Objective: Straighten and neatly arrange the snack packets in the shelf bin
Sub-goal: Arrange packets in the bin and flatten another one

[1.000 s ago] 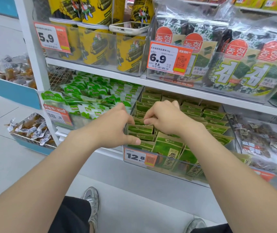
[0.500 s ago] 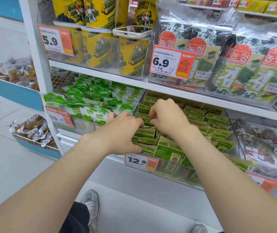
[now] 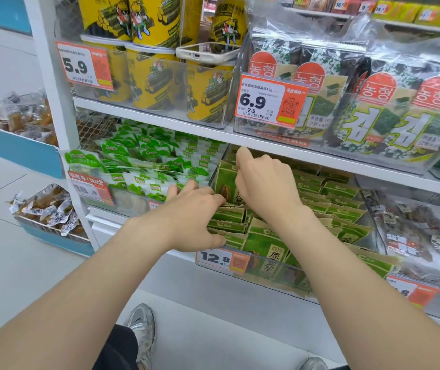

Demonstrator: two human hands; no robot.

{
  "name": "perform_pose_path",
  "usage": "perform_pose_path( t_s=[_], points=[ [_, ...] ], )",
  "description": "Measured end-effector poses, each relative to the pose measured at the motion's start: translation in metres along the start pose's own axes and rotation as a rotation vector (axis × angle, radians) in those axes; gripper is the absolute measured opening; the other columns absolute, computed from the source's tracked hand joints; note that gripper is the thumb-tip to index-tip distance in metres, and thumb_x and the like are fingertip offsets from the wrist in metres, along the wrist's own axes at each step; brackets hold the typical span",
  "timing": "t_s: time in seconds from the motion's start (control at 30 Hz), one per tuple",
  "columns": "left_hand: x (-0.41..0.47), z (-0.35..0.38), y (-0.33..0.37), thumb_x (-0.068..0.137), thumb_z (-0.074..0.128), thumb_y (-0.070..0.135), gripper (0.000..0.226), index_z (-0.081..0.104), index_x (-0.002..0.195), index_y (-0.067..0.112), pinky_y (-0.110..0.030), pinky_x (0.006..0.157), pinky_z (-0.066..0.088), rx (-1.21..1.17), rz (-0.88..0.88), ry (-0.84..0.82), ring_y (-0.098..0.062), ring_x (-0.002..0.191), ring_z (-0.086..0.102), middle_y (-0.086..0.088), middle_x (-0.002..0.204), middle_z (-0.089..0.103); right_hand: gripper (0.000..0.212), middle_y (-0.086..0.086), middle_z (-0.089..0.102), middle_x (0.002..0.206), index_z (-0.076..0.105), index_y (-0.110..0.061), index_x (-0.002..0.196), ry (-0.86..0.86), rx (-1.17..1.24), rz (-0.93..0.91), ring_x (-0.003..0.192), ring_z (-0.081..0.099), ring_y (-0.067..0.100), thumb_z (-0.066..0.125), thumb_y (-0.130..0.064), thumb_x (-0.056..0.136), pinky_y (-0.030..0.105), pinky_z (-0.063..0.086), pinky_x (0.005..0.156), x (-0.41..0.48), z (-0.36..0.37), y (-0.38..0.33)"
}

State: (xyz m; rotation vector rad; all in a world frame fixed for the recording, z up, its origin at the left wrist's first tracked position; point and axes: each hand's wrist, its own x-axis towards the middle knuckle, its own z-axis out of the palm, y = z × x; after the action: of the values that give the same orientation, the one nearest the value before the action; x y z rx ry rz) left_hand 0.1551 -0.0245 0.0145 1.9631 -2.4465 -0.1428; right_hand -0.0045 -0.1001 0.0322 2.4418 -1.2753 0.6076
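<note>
In the head view, at centre frame, green packets (image 3: 344, 209) stand in rows in the clear bin (image 3: 267, 279). The left hand (image 3: 192, 217) clasps the front ones between thumb and fingers, and the right hand (image 3: 264, 182) pinches a raised packet (image 3: 225, 182). They are probably light, crinkly and slippery, best gripped by the top seams. The price tag (image 3: 215, 259) reads 12.8.

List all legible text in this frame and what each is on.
"5.9": upper left price tag, by the yellow cans
"6.9", "7.5": upper middle price tag
"12.8": lower price tag, below the green packets
"18.8", faint: lower left price tag
"농형", "김": seaweed packs
"原": green packets
Other small print, far-shelf tags: too small.
</note>
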Motion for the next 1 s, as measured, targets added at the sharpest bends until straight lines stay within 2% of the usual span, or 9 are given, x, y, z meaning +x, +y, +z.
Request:
perform_pose_path(
  t_s=[0.13,0.27,0.37,0.47,0.6,0.7,0.83,0.93,1.0],
  points=[
    [-0.007,-0.008,0.002,0.073,0.052,0.060,0.065,0.060,0.130,0.030,-0.044,0.088,0.027,-0.067,-0.023,-0.033,-0.026,0.121,0.039,0.004,0.120,0.059,0.015,0.001,0.045,0.057,0.058,-0.007,0.093,0.251,0.045,-0.125,0.042,0.037,0.030,0.069,0.001,0.088,0.030,0.031,0.039,-0.015,-0.011,0.005],
    [-0.012,-0.016,0.003,0.082,0.043,0.042,0.055,0.067,0.130,0.027,-0.045,0.097,0.033,-0.206,-0.102,0.042,-0.031,0.129,0.045,-0.004,0.119,0.068,0.011,0.005,0.066,0.076,0.070,-0.007,0.102,0.532,0.084,-0.120,0.063,0.062,0.029,0.060,-0.005,0.102,0.044,0.052,0.048,-0.027,-0.035,0.013],
    [-0.013,-0.020,0.005,0.088,0.040,0.030,0.048,0.075,0.121,0.026,-0.047,0.104,0.047,-0.304,-0.161,0.258,-0.032,0.123,0.061,-0.003,0.119,0.075,0.019,0.009,0.075,0.093,0.075,-0.004,0.114,0.715,0.159,-0.105,0.083,0.071,0.031,0.058,-0.010,0.108,0.044,0.059,0.070,-0.035,-0.055,0.022],
    [-0.012,-0.021,0.013,0.095,0.053,0.013,0.026,0.072,0.110,0.022,-0.043,0.093,0.053,-0.446,-0.210,0.569,-0.024,0.106,0.067,0.003,0.109,0.075,0.019,0.008,0.076,0.096,0.077,-0.004,0.113,0.780,0.260,-0.032,0.087,0.071,0.028,0.060,-0.010,0.106,0.038,0.057,0.080,-0.042,-0.069,0.027],
    [-0.020,-0.030,0.056,0.097,0.065,0.017,0.013,0.057,0.107,0.023,-0.037,0.086,0.053,-0.826,-0.023,0.772,-0.009,0.096,0.066,0.010,0.103,0.067,0.014,-0.008,0.074,0.087,0.078,-0.012,0.105,0.731,0.488,0.191,0.072,0.059,-0.001,0.070,-0.008,0.094,0.013,0.045,0.076,-0.054,-0.081,0.022],
    [-0.025,-0.027,0.087,0.099,0.065,0.040,0.023,0.056,0.117,0.030,-0.035,0.080,0.048,-0.987,0.132,0.686,-0.007,0.088,0.060,0.013,0.107,0.062,0.012,-0.013,0.070,0.071,0.079,-0.024,0.097,0.597,0.747,0.441,0.060,0.058,0.003,0.072,-0.018,0.089,0.026,0.050,0.066,-0.060,-0.080,0.017],
    [-0.024,-0.023,0.099,0.089,0.068,0.058,0.042,0.056,0.122,0.034,-0.052,0.094,0.057,-1.298,0.083,0.528,-0.024,0.109,0.069,0.011,0.121,0.064,0.010,-0.005,0.076,0.071,0.082,-0.018,0.086,0.459,1.173,0.636,0.065,0.064,0.005,0.076,-0.024,0.092,0.027,0.051,0.067,-0.063,-0.082,0.013],
    [-0.021,-0.025,0.099,0.093,0.069,0.048,0.037,0.055,0.121,0.028,-0.032,0.076,0.057,-1.476,0.023,0.484,-0.016,0.094,0.071,-0.001,0.111,0.068,0.026,0.020,0.076,0.083,0.083,-0.012,0.092,0.295,1.382,0.600,0.074,0.071,0.022,0.071,-0.034,0.098,0.037,0.054,0.070,-0.067,-0.082,0.012],
    [-0.017,-0.026,0.099,0.101,0.067,0.041,0.027,0.054,0.119,0.025,-0.027,0.066,0.050,-1.598,-0.036,0.477,-0.012,0.079,0.068,0.000,0.096,0.068,0.019,0.012,0.080,0.089,0.083,-0.013,0.092,0.239,1.393,0.549,0.083,0.075,0.021,0.071,-0.026,0.100,0.045,0.058,0.080,-0.069,-0.079,0.012]
  ],
)
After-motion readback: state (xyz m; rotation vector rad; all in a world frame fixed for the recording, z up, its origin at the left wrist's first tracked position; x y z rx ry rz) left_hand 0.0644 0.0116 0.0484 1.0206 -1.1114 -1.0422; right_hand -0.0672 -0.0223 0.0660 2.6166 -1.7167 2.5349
